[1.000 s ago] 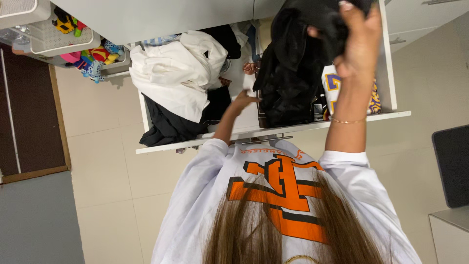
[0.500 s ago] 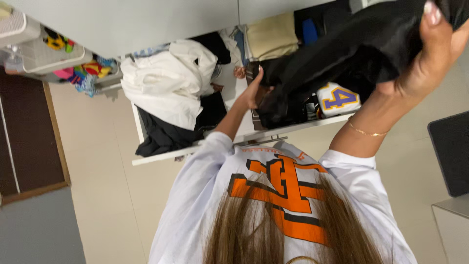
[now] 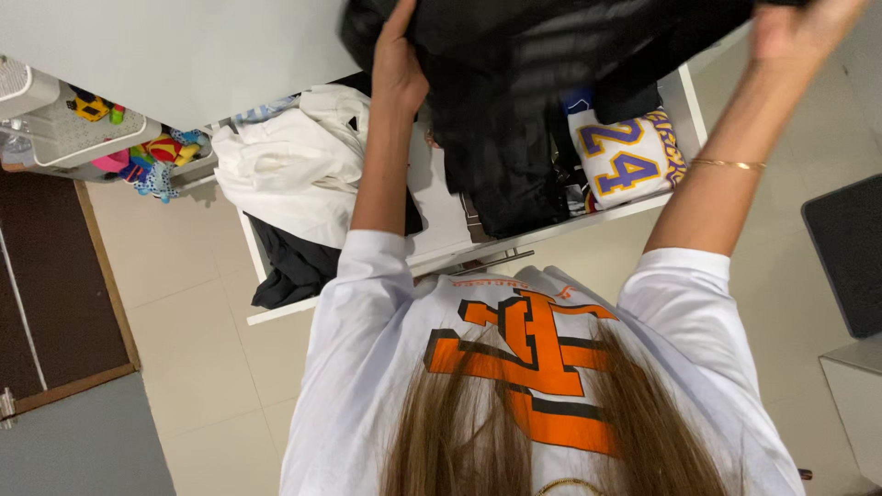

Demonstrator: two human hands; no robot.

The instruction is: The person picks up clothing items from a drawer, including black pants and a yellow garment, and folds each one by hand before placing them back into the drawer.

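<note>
A large black garment [image 3: 551,55] is held up over an open white drawer [image 3: 276,312]. My left hand [image 3: 397,69] grips its left edge and my right hand [image 3: 795,28] holds its right side at the top of the view. Part of the black cloth hangs down into the drawer. A thin gold bracelet [image 3: 726,164] circles my right wrist. My white shirt with an orange emblem and my long hair fill the bottom of the view.
The drawer holds a crumpled white garment [image 3: 294,165], dark clothes [image 3: 294,266] and a white jersey with purple and yellow numerals [image 3: 625,156]. A wire basket of colourful toys [image 3: 83,129] is at left above a dark mat [image 3: 46,294]. A black pad [image 3: 845,257] lies at right on the tiled floor.
My left hand left the drawer and took hold of the black garment. Both hands have lifted and spread it higher and wider across the top.
</note>
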